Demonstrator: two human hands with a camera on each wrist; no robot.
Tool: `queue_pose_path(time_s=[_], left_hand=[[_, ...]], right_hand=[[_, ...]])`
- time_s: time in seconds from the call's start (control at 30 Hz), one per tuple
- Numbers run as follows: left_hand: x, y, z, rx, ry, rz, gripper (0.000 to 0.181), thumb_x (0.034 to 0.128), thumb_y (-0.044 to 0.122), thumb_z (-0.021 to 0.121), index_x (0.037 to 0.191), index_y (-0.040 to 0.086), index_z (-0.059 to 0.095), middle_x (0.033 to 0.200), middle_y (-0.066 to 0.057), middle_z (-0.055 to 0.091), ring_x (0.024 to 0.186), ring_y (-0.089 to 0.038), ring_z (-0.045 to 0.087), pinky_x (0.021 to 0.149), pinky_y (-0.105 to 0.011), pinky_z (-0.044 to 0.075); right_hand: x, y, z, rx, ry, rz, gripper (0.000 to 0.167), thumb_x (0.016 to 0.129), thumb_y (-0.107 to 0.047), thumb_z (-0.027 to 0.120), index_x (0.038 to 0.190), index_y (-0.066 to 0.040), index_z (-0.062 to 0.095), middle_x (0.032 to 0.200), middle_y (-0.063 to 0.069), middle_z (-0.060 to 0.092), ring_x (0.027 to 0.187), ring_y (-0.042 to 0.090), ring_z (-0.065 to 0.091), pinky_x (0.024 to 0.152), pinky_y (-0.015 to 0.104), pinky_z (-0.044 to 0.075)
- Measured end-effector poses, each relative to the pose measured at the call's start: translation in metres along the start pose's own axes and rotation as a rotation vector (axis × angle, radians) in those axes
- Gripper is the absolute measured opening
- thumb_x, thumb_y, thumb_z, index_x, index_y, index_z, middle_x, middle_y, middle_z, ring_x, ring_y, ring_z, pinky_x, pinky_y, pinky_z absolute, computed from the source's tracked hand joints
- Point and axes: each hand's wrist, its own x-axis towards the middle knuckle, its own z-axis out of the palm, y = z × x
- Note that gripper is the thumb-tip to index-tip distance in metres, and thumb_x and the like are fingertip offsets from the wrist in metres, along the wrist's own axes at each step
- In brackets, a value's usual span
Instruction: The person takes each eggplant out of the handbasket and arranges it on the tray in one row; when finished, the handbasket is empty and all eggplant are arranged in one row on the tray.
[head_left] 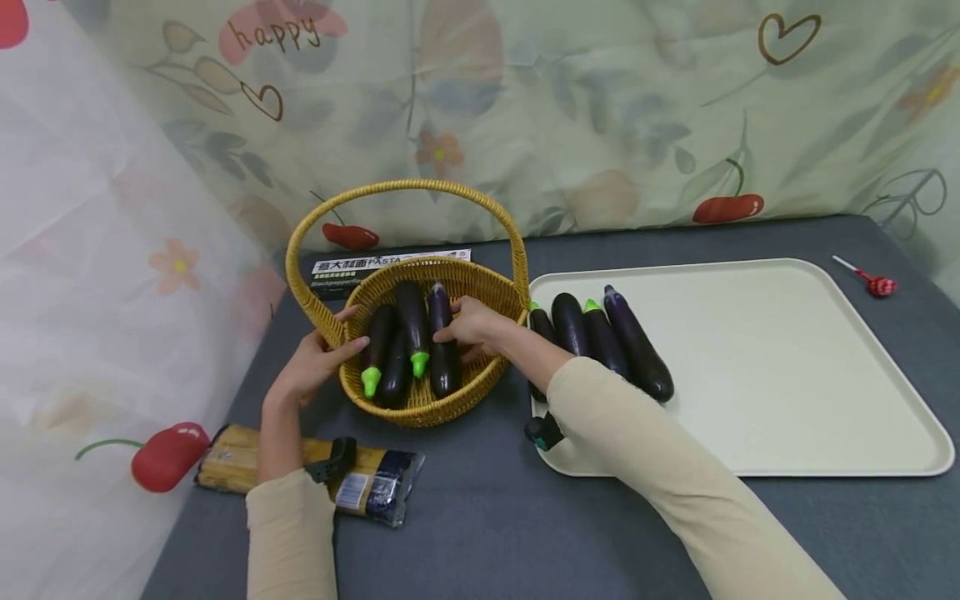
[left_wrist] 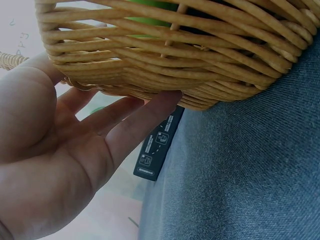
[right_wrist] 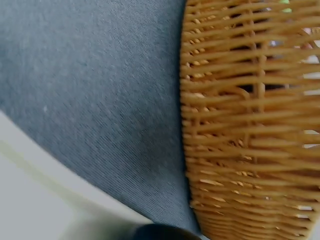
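Observation:
In the head view a wicker basket [head_left: 431,410] with a tall handle holds several dark eggplants [head_left: 412,321]. My left hand [head_left: 315,362] grips the basket's left side, its thumb over the rim; in the left wrist view the fingers of that hand [left_wrist: 75,135] lie against the outside of the woven wall [left_wrist: 165,60]. Inside the basket, my right hand [head_left: 476,325] holds the rightmost eggplant [head_left: 444,354] between thumb and fingers, which are partly hidden. The right wrist view shows the basket wall [right_wrist: 250,125], but not that hand.
A cream tray [head_left: 787,375] on the right carries several eggplants [head_left: 637,346] at its left end. A pasta box [head_left: 337,279] lies behind the basket, a pasta packet [head_left: 375,483] lies under my left forearm, and a lollipop [head_left: 879,286] is at far right.

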Motion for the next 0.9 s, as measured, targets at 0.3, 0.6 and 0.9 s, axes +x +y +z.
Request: queue_pose_path(time_s=[0.3,0.6,0.9], left_hand=[[0.000,0.000,0.000,-0.003,-0.003,0.007,0.070,0.0957,0.030,0.060,0.154,0.022,0.021,0.147,-0.022,0.033,0.126,-0.034,0.038,0.093,-0.046,0.039],[0.001,0.001,0.000,-0.010,-0.013,0.011,0.070,0.0962,0.029,0.059,0.154,0.022,0.021,0.147,-0.021,0.032,0.128,-0.034,0.037,0.096,-0.049,0.037],[0.001,-0.001,-0.001,-0.023,-0.016,0.020,0.069,0.0965,0.027,0.059,0.154,0.020,0.020,0.149,-0.021,0.028,0.131,-0.034,0.034,0.099,-0.052,0.033]], right_hand=[[-0.010,-0.015,-0.017,-0.006,0.006,-0.007,0.062,0.092,-0.005,0.064,0.143,-0.005,0.029,0.131,0.020,0.042,0.116,0.036,0.051,0.077,0.043,0.052],[-0.025,-0.027,-0.029,0.003,-0.027,-0.038,0.067,0.091,-0.006,0.065,0.146,-0.008,0.027,0.130,0.018,0.042,0.114,0.033,0.049,0.077,0.041,0.052],[-0.050,-0.035,-0.040,0.009,-0.116,-0.084,0.068,0.092,-0.007,0.064,0.147,-0.010,0.025,0.129,0.018,0.042,0.116,0.033,0.047,0.078,0.041,0.052]])
